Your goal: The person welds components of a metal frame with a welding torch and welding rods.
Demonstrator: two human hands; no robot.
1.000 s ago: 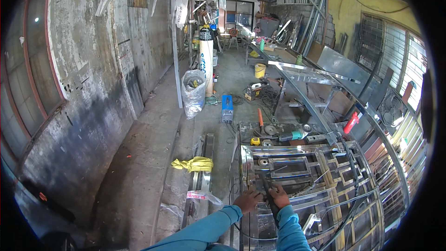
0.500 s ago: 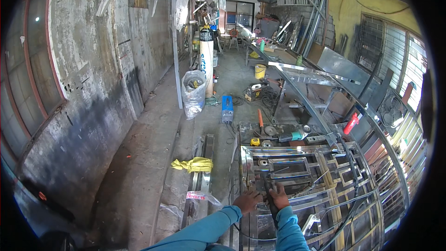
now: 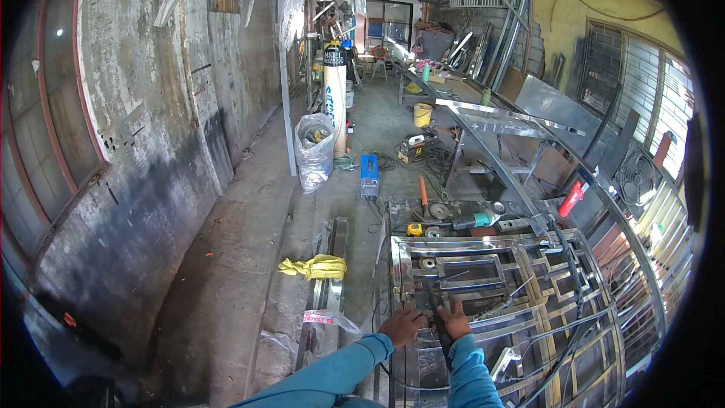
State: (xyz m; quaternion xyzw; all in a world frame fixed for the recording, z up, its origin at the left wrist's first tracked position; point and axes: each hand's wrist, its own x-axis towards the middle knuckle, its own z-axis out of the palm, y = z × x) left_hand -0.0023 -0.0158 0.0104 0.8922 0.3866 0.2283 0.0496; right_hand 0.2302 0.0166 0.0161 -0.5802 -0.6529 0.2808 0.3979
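Observation:
A large metal frame (image 3: 536, 310), a grille of bars and rectangular pieces, lies in front of me at the lower right. My left hand (image 3: 402, 326) rests on its left edge bar, with slightly bent fingers lying on the metal. Just beside it, my right hand (image 3: 454, 320) is closed round a long dark tool (image 3: 441, 332), thumb raised. The tool points away from me over the frame; its working end is too dark to make out. A small round disc (image 3: 428, 264) sits on the frame beyond the hands.
Past the frame's far edge lie a teal angle grinder (image 3: 476, 221), a yellow tape measure (image 3: 414, 230) and an orange-handled hammer (image 3: 424, 193). Black cables (image 3: 578, 287) cross the frame. To the left, metal tubes (image 3: 332, 257) carry a yellow cloth (image 3: 313, 267). A blue machine (image 3: 369, 177) stands farther off.

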